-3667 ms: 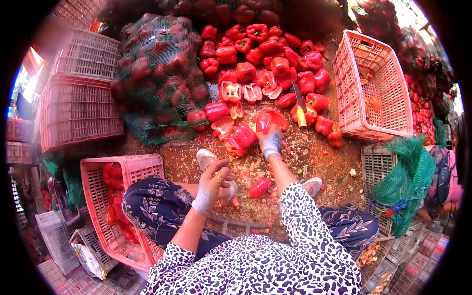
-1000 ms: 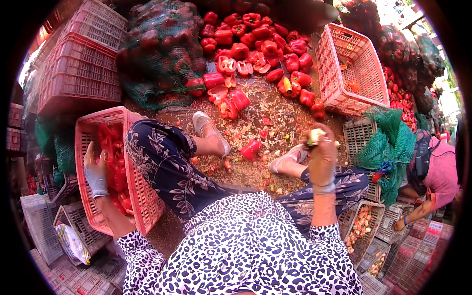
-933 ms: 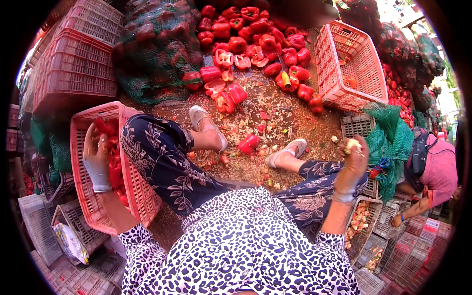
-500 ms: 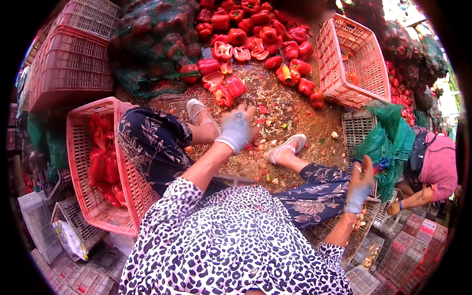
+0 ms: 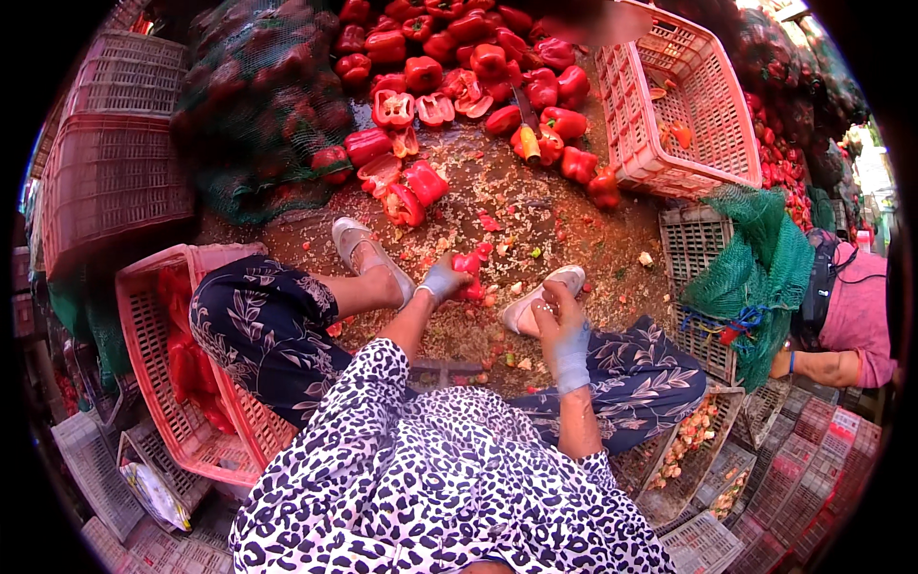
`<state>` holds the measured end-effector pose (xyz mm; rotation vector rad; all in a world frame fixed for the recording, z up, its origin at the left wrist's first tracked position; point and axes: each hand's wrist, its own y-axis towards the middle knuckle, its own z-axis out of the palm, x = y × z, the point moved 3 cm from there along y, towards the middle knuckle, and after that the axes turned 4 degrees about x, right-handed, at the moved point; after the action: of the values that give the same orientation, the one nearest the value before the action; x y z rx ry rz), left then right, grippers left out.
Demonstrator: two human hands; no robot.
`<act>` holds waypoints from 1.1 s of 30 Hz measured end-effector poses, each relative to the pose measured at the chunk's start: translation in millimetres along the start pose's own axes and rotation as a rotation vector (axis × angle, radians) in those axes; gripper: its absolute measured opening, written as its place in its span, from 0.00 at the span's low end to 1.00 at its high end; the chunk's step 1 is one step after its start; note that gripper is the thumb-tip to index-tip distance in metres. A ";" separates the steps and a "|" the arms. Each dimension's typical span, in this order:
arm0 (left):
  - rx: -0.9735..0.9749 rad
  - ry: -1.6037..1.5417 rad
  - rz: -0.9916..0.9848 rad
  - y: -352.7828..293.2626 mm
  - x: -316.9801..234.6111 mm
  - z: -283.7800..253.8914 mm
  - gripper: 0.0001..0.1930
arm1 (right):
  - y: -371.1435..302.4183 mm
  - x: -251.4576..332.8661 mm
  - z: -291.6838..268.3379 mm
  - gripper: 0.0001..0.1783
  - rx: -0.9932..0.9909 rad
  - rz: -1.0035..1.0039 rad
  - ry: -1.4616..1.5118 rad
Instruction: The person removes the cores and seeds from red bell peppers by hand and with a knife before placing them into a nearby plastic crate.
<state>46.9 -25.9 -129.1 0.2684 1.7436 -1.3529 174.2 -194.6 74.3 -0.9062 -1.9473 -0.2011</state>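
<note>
Red pepper (image 5: 469, 275) gripped in the left hand's (image 5: 443, 281) fingers, seed-strewn floor (image 5: 612, 258) spread beneath, right hand's (image 5: 566, 344) fingers loosely curled, contents unclear, more peppers (image 5: 490, 60) heaped beyond both, pink crate (image 5: 258, 411) placed left of the fingers, mesh sack (image 5: 263, 105) stood beyond-left.

This is a produce-processing area, perhaps in a market or packing yard; which one cannot be told. Red peppers (image 5: 423, 74), whole and cut open, lie heaped at top centre on a wet-looking floor (image 5: 612, 253) littered with pale seeds (image 5: 464, 215). A bulging mesh sack (image 5: 268, 105) and stacked plastic crates (image 5: 115, 187) fill the upper left; pale trimmings (image 5: 690, 442) lie in a grey crate (image 5: 666, 501), lower right.
</note>
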 end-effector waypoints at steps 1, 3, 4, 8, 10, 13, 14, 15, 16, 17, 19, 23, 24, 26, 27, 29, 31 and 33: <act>0.055 -0.539 0.036 3.8 3.0 -3.9 0.31 | 4.9 -13.0 6.3 0.19 0.015 0.084 0.154; 0.266 -0.800 0.133 -16.1 -38.6 -11.0 0.35 | 12.7 -37.4 20.8 0.20 0.040 0.310 0.377; 0.352 -0.843 0.225 -22.2 -52.8 -13.0 0.36 | 15.9 -42.9 27.1 0.20 0.064 0.418 0.487; 0.530 -0.706 0.411 -51.0 -104.0 -8.6 0.44 | 22.7 -38.6 48.2 0.20 0.173 0.624 1.001; 0.570 -0.523 0.427 -65.7 -122.4 -5.1 0.52 | 21.2 -27.6 54.0 0.19 0.241 0.588 1.104; 0.634 -0.484 0.459 -86.6 -144.0 8.7 0.53 | 26.0 -34.9 58.0 0.22 0.379 0.413 1.077; 0.531 -0.283 0.557 -90.9 -150.7 10.3 0.54 | 24.4 -28.7 63.3 0.22 0.333 0.346 1.030; 0.445 -0.226 0.610 -93.4 -153.4 15.2 0.54 | 24.1 -22.5 67.0 0.22 0.288 0.280 0.980; 0.353 -0.171 0.665 -95.8 -152.6 21.0 0.54 | 26.9 -26.8 72.6 0.22 0.225 0.424 1.114; 0.260 -0.117 0.719 -98.8 -152.7 26.1 0.54 | 29.7 -28.6 76.3 0.23 0.200 0.477 1.247; 0.165 -0.168 0.783 -96.9 -146.2 31.4 0.51 | 33.8 -30.1 84.1 0.24 0.151 0.583 1.520; -0.031 -0.105 0.798 -118.4 -158.8 14.9 0.36 | 20.7 6.2 83.8 0.27 0.042 0.289 1.222; -0.034 -0.176 0.779 -124.3 -161.0 15.0 0.34 | 24.8 1.5 88.9 0.35 0.006 0.259 1.151; -0.086 -0.263 0.770 -132.5 -160.5 9.4 0.31 | 20.5 26.1 87.4 0.36 -0.051 0.088 1.012; -0.125 -0.278 0.783 -133.7 -159.5 5.8 0.30 | 18.6 36.4 85.9 0.37 -0.081 0.004 0.942; -0.162 -0.408 0.755 -130.6 -149.6 -2.1 0.28 | 13.5 39.9 86.3 0.41 -0.042 -0.069 0.763; -0.147 -0.634 0.669 -121.4 -137.4 -10.0 0.27 | 5.5 40.7 83.5 0.43 -0.020 -0.255 0.381; -0.141 -0.702 0.623 -120.5 -131.7 -9.5 0.24 | 6.6 34.4 84.1 0.49 0.080 -0.215 0.388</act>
<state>42.4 -20.1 49.5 0.1984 1.0294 -0.7311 111.0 -131.9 55.4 -0.5553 -1.6722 -0.3913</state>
